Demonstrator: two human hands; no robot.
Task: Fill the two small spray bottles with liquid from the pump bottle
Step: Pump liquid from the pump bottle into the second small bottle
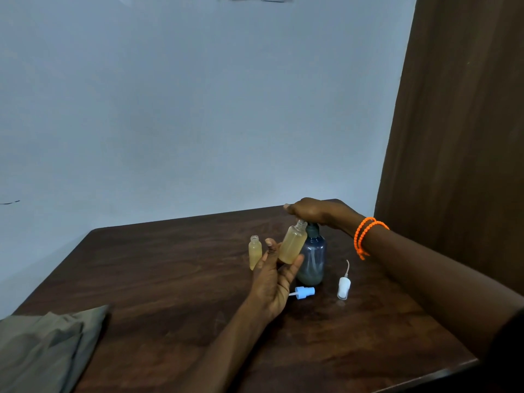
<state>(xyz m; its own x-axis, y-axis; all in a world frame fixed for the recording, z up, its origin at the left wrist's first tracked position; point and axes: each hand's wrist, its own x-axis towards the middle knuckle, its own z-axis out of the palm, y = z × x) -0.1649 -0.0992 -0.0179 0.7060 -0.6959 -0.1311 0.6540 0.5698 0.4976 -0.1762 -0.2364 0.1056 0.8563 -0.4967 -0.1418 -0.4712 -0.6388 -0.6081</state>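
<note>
Our left hand (279,275) grips the tilted spray bottle (292,245) at nine o'clock of the pump bottle (312,258), our right hand (314,211) presses flat on its pump, so liquid may miss the narrow neck and spill.

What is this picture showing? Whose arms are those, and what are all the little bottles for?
The picture comes from one camera worn on a person's head, so you see that person's own arms reaching out over a dark brown wooden table.

The left hand holds a small clear bottle of yellowish liquid, tilted with its open neck up by the pump. The right hand, with orange bead bracelets on its wrist, presses down on top of a dark blue pump bottle.

A second small yellowish bottle stands open on the table. A blue spray cap and a white spray cap lie nearby. A grey-green cloth sits at the left corner.
</note>
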